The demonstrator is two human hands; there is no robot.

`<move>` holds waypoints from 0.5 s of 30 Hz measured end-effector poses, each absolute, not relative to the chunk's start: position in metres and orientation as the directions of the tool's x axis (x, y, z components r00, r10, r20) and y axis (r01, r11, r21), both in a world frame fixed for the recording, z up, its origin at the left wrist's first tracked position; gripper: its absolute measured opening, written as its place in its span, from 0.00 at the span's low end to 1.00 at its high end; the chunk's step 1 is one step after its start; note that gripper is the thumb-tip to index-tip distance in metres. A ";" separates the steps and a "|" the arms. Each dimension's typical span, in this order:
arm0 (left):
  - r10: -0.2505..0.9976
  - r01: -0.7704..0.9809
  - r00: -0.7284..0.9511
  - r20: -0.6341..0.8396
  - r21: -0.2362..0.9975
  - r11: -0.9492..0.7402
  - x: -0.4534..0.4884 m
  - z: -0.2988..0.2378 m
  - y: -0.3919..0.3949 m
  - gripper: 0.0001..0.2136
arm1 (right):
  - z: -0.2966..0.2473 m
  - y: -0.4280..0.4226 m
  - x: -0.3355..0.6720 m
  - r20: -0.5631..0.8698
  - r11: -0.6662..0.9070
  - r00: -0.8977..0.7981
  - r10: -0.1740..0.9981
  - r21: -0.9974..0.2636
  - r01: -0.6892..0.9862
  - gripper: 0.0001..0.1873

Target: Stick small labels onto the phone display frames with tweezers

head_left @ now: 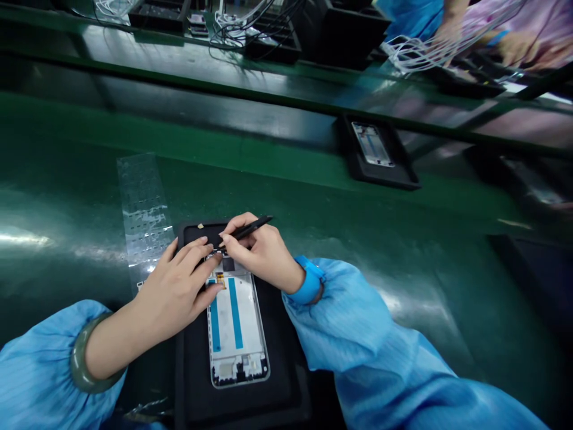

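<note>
A phone frame (248,322) with two blue adhesive strips lies in a black foam tray (192,364), its white inner side facing up. My left hand (176,283) rests over the frame's upper left part, with fingers spread and fingertips touching its top end. In my right hand (257,245) is a slim black tool, apparently tweezers (253,228), pinched between thumb and fingers. Its tip points down at the frame's top edge, close to my left fingertips. What lies right under those fingertips is hidden. A small orange flex cable (221,280) shows beside my left thumb.
A clear plastic sheet (143,209) with small cut-outs lies left of the tray on the green bench. Further back, a second tray (405,176) holds another phone frame (372,143). Beyond a ledge are white cables (416,54), black bins (159,15) and another person's hands (514,48).
</note>
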State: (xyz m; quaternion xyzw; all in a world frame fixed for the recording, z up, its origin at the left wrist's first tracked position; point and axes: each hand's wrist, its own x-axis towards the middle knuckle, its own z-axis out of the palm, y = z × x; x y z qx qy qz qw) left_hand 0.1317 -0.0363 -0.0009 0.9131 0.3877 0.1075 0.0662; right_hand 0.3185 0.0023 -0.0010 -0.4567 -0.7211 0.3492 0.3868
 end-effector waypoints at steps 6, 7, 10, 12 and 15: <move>0.719 0.688 0.678 0.150 0.215 -0.693 0.130 -0.001 -0.037 0.15 | 0.003 0.007 0.332 0.485 0.451 -0.056 0.873 -0.756 0.475 0.07; 0.719 0.687 0.679 0.149 0.219 -0.693 0.130 0.000 -0.038 0.15 | 0.004 0.009 0.337 0.548 0.497 -0.092 0.832 -0.660 0.564 0.07; 0.721 0.685 0.679 0.141 0.232 -0.690 0.131 0.001 -0.037 0.14 | 0.006 0.016 0.353 0.440 0.457 -0.277 0.854 -0.381 0.804 0.07; 0.722 0.685 0.678 0.136 0.240 -0.688 0.131 0.001 -0.037 0.14 | 0.005 0.020 0.362 0.219 0.389 -0.336 0.916 -0.286 0.876 0.13; 0.722 0.679 0.682 0.120 0.264 -0.685 0.131 0.002 -0.036 0.14 | 0.001 0.027 0.372 0.056 0.402 -0.403 0.913 -0.289 0.869 0.18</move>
